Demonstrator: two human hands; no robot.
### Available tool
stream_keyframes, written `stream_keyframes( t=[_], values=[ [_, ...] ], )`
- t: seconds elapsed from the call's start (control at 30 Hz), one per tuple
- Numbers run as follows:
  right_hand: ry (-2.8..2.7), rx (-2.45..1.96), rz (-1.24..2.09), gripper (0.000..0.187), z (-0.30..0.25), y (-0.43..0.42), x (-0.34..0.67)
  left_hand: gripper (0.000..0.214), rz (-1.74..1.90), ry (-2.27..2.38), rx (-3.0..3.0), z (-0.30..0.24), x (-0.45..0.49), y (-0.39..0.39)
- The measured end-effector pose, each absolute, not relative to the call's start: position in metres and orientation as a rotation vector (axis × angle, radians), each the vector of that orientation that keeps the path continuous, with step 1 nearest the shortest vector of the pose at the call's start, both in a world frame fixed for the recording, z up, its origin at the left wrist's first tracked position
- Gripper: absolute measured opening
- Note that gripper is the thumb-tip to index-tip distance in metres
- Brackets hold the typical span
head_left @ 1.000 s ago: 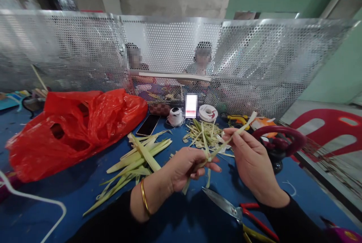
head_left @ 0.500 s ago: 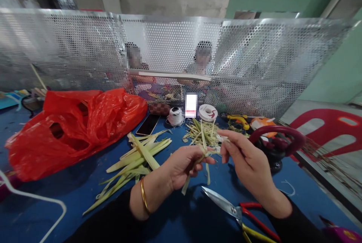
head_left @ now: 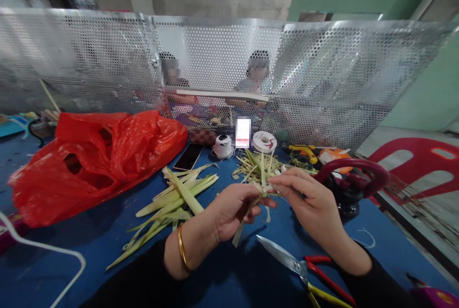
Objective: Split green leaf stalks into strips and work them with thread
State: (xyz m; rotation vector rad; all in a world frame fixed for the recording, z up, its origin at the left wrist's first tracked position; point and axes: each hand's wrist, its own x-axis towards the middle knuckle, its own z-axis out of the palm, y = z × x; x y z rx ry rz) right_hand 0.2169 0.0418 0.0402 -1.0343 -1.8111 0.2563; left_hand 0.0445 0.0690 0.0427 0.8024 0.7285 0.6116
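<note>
My left hand [head_left: 234,210], a gold bangle at its wrist, pinches pale green leaf strips [head_left: 264,188] that cross in a small knot-like bundle. Loose ends stick up and hang below the fingers. My right hand [head_left: 310,205] has its thumb and fingertips closed at the right side of the same bundle, gripping a strip there; the exact pinch is partly hidden. Below the hands lie scissors [head_left: 287,255] with one red and one yellow handle. To the left rests a pile of long green leaves [head_left: 179,198]. Behind the hands is a heap of short leaf trimmings [head_left: 251,167].
A red plastic bag [head_left: 143,150] covers the left side. A phone [head_left: 188,157], a white thread spool [head_left: 224,146] and a ribbon reel [head_left: 264,141] stand at the back. A dark object with a maroon ring handle [head_left: 376,169] is at right. Two people sit behind a perforated metal screen [head_left: 215,49].
My right hand has moved left, its fingertips now against the leaf bundle. The upright strip has shifted slightly right. My left hand keeps its grip almost in place.
</note>
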Motion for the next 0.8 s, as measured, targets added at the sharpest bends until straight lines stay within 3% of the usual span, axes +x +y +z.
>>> stream_keyframes(
  t=[0.5,0.8],
  values=[
    [-1.875,-1.076,0.135,0.015,0.0343,0.0428,0.2119,0.009,0.618,0.678,0.783,0.0379,0.0437,0.0699],
    [-1.861,-1.139,0.09,0.014,0.0331,0.0439,0.2109,0.015,0.569,0.673,0.731,0.0357,0.0428,0.0724]
  ],
)
